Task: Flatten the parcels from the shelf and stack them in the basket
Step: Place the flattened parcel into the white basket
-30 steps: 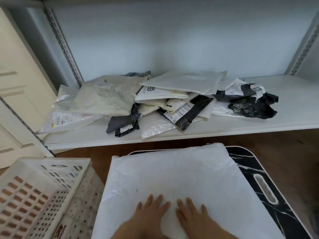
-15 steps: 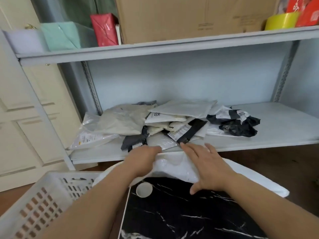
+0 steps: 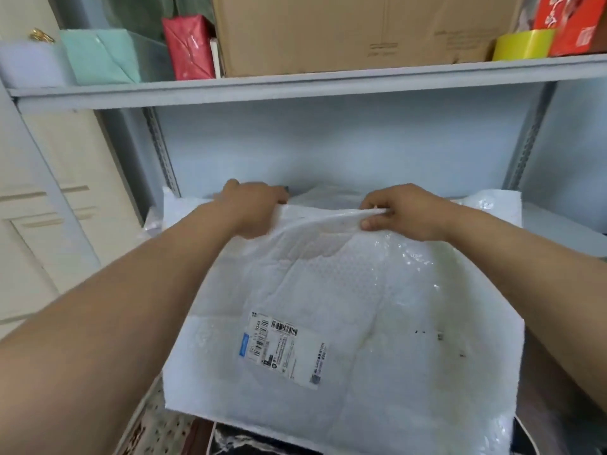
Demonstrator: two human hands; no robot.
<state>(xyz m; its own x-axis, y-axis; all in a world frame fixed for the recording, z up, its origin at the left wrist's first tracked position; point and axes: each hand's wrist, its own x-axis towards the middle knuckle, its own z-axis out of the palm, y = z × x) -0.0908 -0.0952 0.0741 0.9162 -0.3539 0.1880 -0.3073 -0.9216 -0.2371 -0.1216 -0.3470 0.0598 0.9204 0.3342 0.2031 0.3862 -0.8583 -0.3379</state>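
Note:
A large white bubble-mailer parcel (image 3: 361, 316) with a printed shipping label (image 3: 284, 348) is held up in front of me, label side facing me. My left hand (image 3: 254, 208) grips its top edge on the left. My right hand (image 3: 405, 210) pinches the top edge on the right. The raised parcel hides the pile of parcels on the lower shelf (image 3: 558, 224). A sliver of the white basket (image 3: 149, 428) shows at the bottom left, under my left forearm.
The upper shelf (image 3: 295, 88) carries a cardboard box (image 3: 354, 31), a red packet (image 3: 189, 46), a teal bag (image 3: 98, 57) and a yellow tape roll (image 3: 524, 44). A cream door (image 3: 39, 198) stands at the left. The black marbled board (image 3: 236, 441) peeks out below the parcel.
Both hands have taken the white parcel by its far edge and lifted it up off the black board, turning its label side toward me. It now covers the shelf pile.

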